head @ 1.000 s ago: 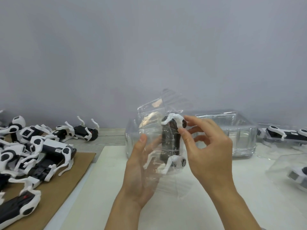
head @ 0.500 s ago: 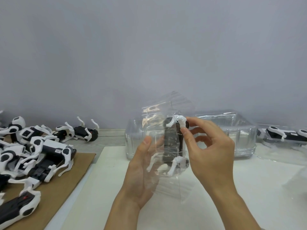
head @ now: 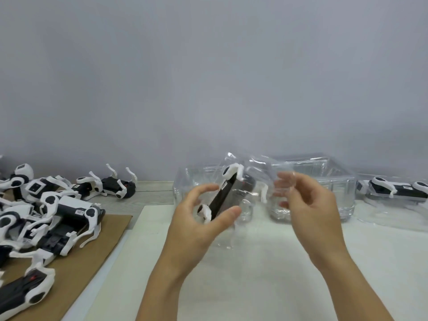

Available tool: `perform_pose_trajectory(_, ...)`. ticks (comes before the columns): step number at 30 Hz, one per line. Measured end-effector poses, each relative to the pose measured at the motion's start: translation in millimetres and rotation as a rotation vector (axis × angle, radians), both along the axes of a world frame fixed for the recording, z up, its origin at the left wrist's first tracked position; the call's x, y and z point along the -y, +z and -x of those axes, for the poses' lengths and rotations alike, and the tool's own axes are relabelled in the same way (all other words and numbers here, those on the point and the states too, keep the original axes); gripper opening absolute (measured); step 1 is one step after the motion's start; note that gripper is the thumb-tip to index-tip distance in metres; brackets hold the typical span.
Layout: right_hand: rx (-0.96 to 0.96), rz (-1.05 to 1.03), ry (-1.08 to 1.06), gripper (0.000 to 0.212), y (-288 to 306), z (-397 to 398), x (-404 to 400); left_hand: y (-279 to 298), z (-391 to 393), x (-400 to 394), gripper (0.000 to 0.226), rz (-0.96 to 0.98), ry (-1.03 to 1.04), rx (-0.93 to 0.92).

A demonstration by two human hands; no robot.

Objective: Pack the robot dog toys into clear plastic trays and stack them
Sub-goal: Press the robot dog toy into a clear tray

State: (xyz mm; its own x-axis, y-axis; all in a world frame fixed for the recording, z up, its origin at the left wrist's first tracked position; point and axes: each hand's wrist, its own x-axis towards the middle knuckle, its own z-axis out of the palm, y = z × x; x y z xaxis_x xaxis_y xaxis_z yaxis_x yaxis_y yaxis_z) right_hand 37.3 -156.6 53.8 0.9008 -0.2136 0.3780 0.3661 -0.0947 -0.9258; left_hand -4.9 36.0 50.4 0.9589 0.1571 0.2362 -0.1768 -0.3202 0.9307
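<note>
Left hand curled around robot dog toy inside clear tray, held above white table; right hand pinching tray's edge (fingertips blurred).

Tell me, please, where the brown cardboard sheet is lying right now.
The brown cardboard sheet lies at the lower left of the head view, under the pile of robot dog toys.
</note>
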Motion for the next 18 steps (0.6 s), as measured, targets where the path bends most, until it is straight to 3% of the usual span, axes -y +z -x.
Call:
perform_pose_trajectory(2,-0.082,-0.16,-0.018,0.035,3,-2,9,2,2,-3,0.067,-0.215,0.053,-0.005)
perform_pose_trajectory(4,-0.135,-0.18,-0.012,0.029,6,-1,16,5,3,-5,0.066,-0.411,0.051,-0.045)
perform_pose_trajectory(9,-0.172,0.144,0.16,0.016,10,6,11,11,7,2,0.086,-0.702,-0.081,-0.112)
perform_pose_trajectory(14,-0.297,0.574,0.186,0.041,0,8,2,3,5,10,0.098,-0.79,-0.162,-0.181)
perform_pose_trajectory(18,-0.325,0.624,0.132,0.043,-11,2,7,-2,6,11,0.099,-0.656,-0.232,-0.252)
